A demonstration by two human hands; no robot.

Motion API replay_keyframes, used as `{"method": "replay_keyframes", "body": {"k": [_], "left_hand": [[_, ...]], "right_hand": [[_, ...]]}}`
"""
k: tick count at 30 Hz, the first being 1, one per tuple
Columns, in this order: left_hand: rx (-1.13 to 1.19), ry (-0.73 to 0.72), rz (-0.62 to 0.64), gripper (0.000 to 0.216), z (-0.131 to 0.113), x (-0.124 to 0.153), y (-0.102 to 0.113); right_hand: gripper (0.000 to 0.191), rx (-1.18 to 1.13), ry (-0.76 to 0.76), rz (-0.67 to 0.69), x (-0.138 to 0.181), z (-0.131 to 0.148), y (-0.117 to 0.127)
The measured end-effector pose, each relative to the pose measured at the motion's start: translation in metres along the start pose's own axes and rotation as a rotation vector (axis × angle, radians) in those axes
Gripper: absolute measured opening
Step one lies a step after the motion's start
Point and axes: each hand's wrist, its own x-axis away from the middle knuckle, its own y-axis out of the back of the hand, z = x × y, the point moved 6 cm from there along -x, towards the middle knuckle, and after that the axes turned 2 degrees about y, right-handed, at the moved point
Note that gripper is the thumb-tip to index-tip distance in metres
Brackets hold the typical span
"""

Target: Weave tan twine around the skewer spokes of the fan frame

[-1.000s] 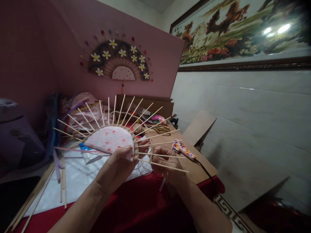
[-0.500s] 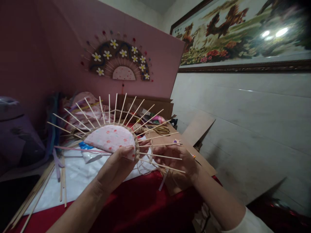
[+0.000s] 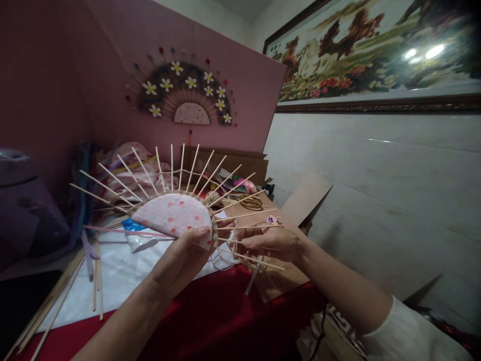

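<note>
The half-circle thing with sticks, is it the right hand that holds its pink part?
No, the left hand grips the pink half-circle, while the right hand is at the sticks beside it.

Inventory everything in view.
Semicircle: 1, pink, centre
Spokes: many, pale, around semicircle
Twine: uncounted, tan, across spokes
Panel: 1, pink, behind
Fan: 1, brown, on panel
Picture: 1, multicoloured, upper right
Container: 1, purple, left
Heap: 1, pink, behind spokes
Box: 1, brown, behind spokes
Clutter: uncounted, multicoloured, before box
Coil: 1, gold, behind spokes
Cardboard: several, brown, right
Tablecloth: 1, red, below
Sheet: 1, white, on tablecloth
Sticks: several, pale, lower left
Packet: 1, blue, on sheet
Strips: several, pink and purple, left
Left hand: 1, bare, holding semicircle
Right hand: 1, bare, at twine
</note>
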Motion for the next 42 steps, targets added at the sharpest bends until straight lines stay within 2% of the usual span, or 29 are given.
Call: {"method": "replay_keyframes", "body": {"k": [5,11,18,32,37,42], "left_hand": [[-0.037,0.002,0.02,0.036,0.0,-0.001,-0.001],[-0.055,-0.004,0.041,0.036,0.002,-0.001,0.003],[-0.062,0.005,0.067,0.037,0.002,-0.003,0.0],[-0.041,0.03,0.057,0.038,0.004,-0.002,0.002],[-0.049,0.03,0.071,0.039,0.004,-0.002,0.001],[-0.048,0.022,0.091,0.041,0.004,-0.004,-0.002]], "right_hand": [[0.02,0.021,0.002,0.036,-0.003,-0.001,0.0],[0.018,0.024,0.003,-0.036,-0.007,-0.003,0.006],[0.019,0.015,0.038,-0.044,-0.009,-0.005,0.007],[0.019,-0.043,0.029,-0.084,-0.008,0.0,-0.002],[0.013,0.026,0.013,-0.141,-0.006,0.003,-0.005],[0.009,-0.039,0.056,-0.161,-0.004,0.005,-0.011]]}}
